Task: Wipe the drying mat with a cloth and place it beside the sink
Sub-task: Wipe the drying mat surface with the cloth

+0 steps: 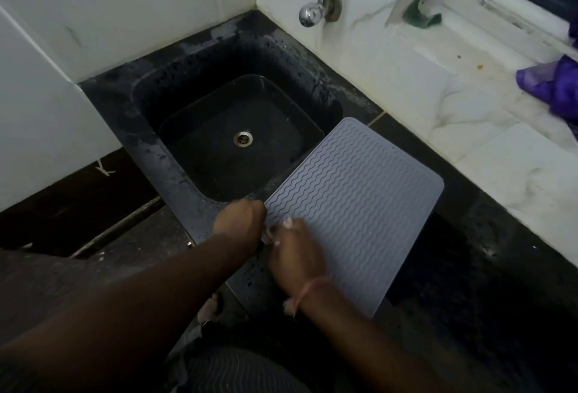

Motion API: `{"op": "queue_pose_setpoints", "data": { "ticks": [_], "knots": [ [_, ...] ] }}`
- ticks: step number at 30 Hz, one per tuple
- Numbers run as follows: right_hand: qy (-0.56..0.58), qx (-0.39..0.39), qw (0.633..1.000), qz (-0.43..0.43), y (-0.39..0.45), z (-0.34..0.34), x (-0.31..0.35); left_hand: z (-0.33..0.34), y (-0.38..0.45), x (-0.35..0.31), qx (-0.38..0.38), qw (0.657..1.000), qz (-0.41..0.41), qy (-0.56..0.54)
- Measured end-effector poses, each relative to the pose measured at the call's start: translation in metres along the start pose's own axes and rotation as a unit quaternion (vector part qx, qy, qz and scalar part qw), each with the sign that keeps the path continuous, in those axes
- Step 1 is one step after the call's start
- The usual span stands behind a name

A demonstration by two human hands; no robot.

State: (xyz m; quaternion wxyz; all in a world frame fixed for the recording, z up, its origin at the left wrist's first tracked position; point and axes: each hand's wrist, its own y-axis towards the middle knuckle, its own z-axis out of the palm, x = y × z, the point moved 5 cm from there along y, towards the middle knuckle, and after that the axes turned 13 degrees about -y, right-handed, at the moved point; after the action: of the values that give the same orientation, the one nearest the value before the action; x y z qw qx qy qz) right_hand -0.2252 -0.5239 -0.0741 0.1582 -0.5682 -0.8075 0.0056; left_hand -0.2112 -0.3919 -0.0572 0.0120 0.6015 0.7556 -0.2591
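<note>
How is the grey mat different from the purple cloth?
The mat is grey with wavy ridges; the cloth is purple and smooth-looking. The mat lies flat on the dark counter by the sink; the cloth sits crumpled on the white ledge. Both hands, left and right, are at the mat's corner; nothing touches the cloth.
</note>
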Motion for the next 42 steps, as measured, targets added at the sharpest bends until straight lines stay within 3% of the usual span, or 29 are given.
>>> {"op": "queue_pose_setpoints", "data": {
  "ticks": [3, 7, 13, 17, 23, 28, 33, 36, 38, 42],
  "knots": [
    [0.012, 0.007, 1.000, -0.027, -0.011, 0.001, -0.001, 0.002, 0.001, 0.001, -0.002, 1.000, 0.010, 0.004],
    [0.020, 0.001, 0.999, -0.048, 0.036, -0.026, -0.041, 0.005, -0.001, 0.002, 0.009, 0.999, 0.038, 0.004],
    [-0.048, -0.071, 0.993, 0.076, 0.119, -0.067, -0.108, 0.002, 0.000, 0.001, 0.011, 0.999, 0.049, -0.013],
    [-0.082, -0.099, 0.986, 0.107, 0.107, -0.057, -0.092, 0.004, 0.002, -0.010, -0.005, 0.999, 0.020, -0.035],
    [-0.061, -0.089, 0.985, 0.137, 0.098, -0.047, -0.084, 0.019, 0.001, -0.019, -0.014, 0.994, 0.082, -0.072],
    [-0.053, -0.057, 0.995, 0.058, 0.059, -0.038, -0.052, 0.016, 0.007, -0.013, -0.027, 0.987, 0.093, -0.126],
    [-0.028, 0.026, 0.999, -0.021, 0.003, -0.015, -0.023, 0.017, 0.009, -0.009, -0.043, 0.987, 0.102, -0.118],
    [-0.015, 0.008, 0.998, -0.058, 0.021, -0.027, -0.038, 0.016, 0.009, -0.011, -0.030, 0.990, 0.097, -0.103],
    [-0.010, -0.017, 0.999, -0.051, 0.049, -0.037, -0.055, 0.016, 0.009, -0.010, -0.016, 0.991, 0.090, -0.101],
    [-0.050, -0.065, 0.995, 0.051, 0.117, -0.059, -0.101, 0.017, 0.011, -0.008, -0.005, 0.992, 0.073, -0.101]
  ]
}}
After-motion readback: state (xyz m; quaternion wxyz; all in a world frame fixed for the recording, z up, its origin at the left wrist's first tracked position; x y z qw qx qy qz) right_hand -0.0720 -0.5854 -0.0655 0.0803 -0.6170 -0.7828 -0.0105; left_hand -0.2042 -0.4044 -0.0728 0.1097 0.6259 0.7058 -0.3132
